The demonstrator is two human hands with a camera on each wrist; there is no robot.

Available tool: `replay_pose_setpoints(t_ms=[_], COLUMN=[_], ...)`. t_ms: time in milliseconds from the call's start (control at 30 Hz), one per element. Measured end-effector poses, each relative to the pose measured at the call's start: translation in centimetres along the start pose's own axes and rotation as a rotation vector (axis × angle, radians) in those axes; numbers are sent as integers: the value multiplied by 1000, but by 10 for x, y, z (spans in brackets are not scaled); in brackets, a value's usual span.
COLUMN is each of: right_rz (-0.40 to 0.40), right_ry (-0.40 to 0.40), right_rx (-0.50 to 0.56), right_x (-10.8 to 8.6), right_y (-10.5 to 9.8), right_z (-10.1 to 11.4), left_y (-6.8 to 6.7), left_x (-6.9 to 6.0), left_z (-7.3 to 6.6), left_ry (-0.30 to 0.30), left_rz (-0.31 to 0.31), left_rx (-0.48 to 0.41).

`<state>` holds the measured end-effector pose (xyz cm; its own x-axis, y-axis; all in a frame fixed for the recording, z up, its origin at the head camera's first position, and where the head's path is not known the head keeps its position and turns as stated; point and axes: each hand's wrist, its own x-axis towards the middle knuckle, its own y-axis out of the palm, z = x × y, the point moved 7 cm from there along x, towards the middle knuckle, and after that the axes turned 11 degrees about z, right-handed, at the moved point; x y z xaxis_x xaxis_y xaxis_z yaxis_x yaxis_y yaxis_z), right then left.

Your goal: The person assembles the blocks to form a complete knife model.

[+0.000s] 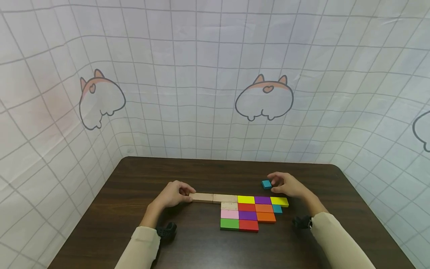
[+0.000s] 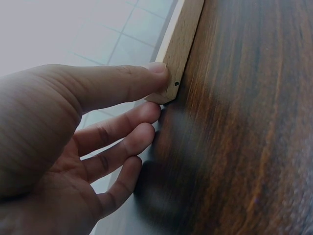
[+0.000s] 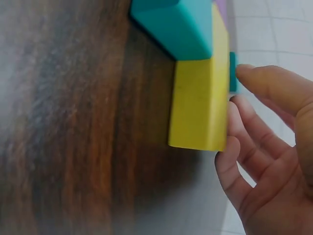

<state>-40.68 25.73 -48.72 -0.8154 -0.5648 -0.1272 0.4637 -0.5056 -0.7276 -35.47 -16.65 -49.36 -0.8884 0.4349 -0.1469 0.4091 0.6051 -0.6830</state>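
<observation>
At the left end of the back row, my left hand [image 1: 173, 194] pinches the end of a plain wooden block [image 1: 201, 197]. In the left wrist view the thumb [image 2: 157, 68] lies along the block's side, and part of the grip is hidden behind the wood. Another plain wooden block [image 1: 225, 198] continues the row, meeting a yellow block [image 1: 246, 199]. My right hand [image 1: 287, 184] hovers with loosely bent, parted fingers beside a lone blue block [image 1: 266, 184] behind the row. Its fingertips are close to that block; contact is unclear.
Flat coloured blocks lie edge to edge: purple [image 1: 262, 200], yellow [image 1: 279, 201], red [image 1: 248, 225], orange [image 1: 266, 218], green [image 1: 230, 223], pink [image 1: 230, 214] and a small blue one [image 1: 277, 209]. They rest on a dark wooden table [image 1: 195, 246] before a white gridded curtain [image 1: 195, 112].
</observation>
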Motion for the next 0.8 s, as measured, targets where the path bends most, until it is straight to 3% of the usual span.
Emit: replay_pose_setpoints(t_ms=[367, 800], right_rz=[18, 3], right_ry=[48, 89], right_rx=[12, -19], right_x=[14, 17], right_y=[4, 4], right_z=[-5, -4], left_y=[0, 0], left_x=[1, 1], left_z=[1, 2], left_ry=[9, 15], left_rz=[0, 3], left_rx=[1, -1])
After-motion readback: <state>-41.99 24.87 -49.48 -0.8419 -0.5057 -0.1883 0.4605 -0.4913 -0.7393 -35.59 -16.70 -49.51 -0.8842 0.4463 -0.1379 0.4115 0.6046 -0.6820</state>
